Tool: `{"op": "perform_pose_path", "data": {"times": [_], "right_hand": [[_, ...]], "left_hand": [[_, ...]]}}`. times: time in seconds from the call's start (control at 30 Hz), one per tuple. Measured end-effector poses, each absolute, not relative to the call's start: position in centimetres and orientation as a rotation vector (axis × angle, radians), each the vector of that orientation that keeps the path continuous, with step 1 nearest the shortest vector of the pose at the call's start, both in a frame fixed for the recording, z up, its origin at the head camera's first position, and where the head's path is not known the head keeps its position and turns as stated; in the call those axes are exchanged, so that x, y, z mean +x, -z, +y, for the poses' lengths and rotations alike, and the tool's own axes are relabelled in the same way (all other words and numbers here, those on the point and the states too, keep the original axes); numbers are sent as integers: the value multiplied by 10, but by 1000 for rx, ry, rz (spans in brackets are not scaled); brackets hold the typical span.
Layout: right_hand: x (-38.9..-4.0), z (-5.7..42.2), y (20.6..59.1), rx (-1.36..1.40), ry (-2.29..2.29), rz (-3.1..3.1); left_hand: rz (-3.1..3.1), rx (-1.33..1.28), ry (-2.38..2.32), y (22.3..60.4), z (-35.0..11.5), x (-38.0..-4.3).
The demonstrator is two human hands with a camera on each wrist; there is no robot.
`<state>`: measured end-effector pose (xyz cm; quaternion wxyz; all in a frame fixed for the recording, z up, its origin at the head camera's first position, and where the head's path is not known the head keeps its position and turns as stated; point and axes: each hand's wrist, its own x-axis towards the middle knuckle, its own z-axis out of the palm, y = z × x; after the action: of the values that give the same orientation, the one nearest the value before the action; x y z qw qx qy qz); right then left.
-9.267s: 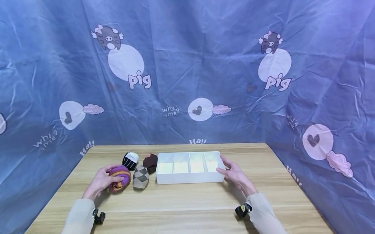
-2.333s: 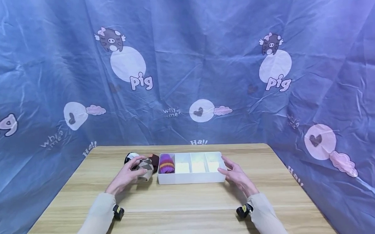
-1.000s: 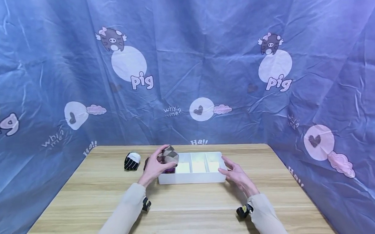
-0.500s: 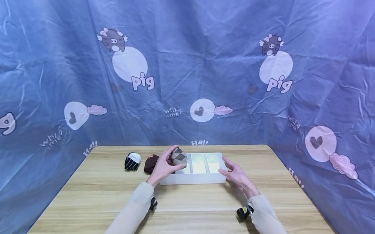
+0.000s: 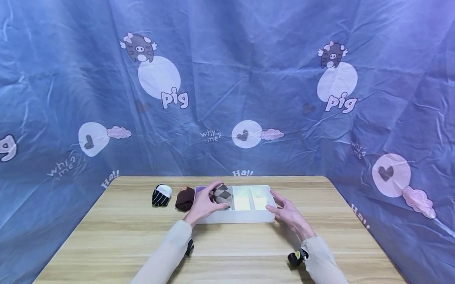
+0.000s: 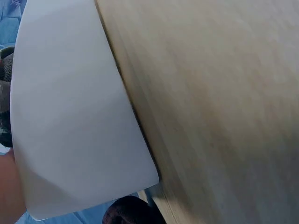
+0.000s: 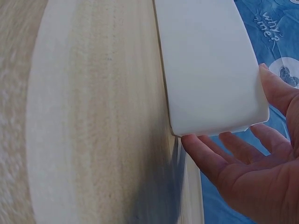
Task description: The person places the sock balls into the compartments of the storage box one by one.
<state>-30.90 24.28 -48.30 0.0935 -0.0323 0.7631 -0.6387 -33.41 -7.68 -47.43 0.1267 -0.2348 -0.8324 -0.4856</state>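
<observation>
My left hand (image 5: pixel 203 204) pinches a rolled grey argyle sock (image 5: pixel 223 195) between thumb and fingers, in the second compartment from the left of a white divided box (image 5: pixel 235 217). Only a sliver of that sock (image 6: pixel 5 93) shows at the left wrist view's edge, beyond the box's front wall. A purple rolled sock (image 5: pixel 200 188) sits in the leftmost compartment, mostly hidden behind my left hand. My right hand (image 5: pixel 289 213) grips the box's right end, the thumb at the front rim. In the right wrist view its fingers (image 7: pixel 203 151) lie along the end wall.
Left of the box, a dark brown rolled sock (image 5: pixel 185 199) lies close to its end. Farther left is a black-and-white rolled sock (image 5: pixel 161 195). The two right compartments show bare floors. A blue printed curtain (image 5: pixel 218 96) hangs behind the wooden table (image 5: pixel 239 258).
The purple sock went from the table into the leftmost compartment. My left hand then picked up the argyle sock, carried it right and lowered it into the second compartment. My right hand stayed at the box.
</observation>
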Motion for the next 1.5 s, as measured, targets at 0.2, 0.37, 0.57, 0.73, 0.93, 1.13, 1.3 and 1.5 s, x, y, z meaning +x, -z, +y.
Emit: {"op": "perform_pose_path", "data": {"times": [0.2,0.37,0.57,0.73,0.93,1.13,1.3,1.5], "right_hand": [[-310,245,482,-87,1899,2269],[-309,245,482,-86,1887,2282],[-308,245,483,-100,1896,2270],[-308,245,484,-96,1887,2282],[-307,245,484,-88,1881,2289],[-306,244,483,-90,1883,2283],[-305,244,483,-86,1888,2277],[-304,244,481,-88,1886,2275]], "left_hand": [[-2482,-702,1321,474,-74,-335],[-2478,-729,1296,474,-75,-335],[-2500,-737,1291,475,-76,-333],[-2529,-695,1253,476,-74,-333],[-2566,-645,1111,476,-71,-333],[-2586,-578,1059,474,-69,-331],[-2521,-550,1108,474,-69,-329],[-2411,-571,1248,475,-73,-327]]}}
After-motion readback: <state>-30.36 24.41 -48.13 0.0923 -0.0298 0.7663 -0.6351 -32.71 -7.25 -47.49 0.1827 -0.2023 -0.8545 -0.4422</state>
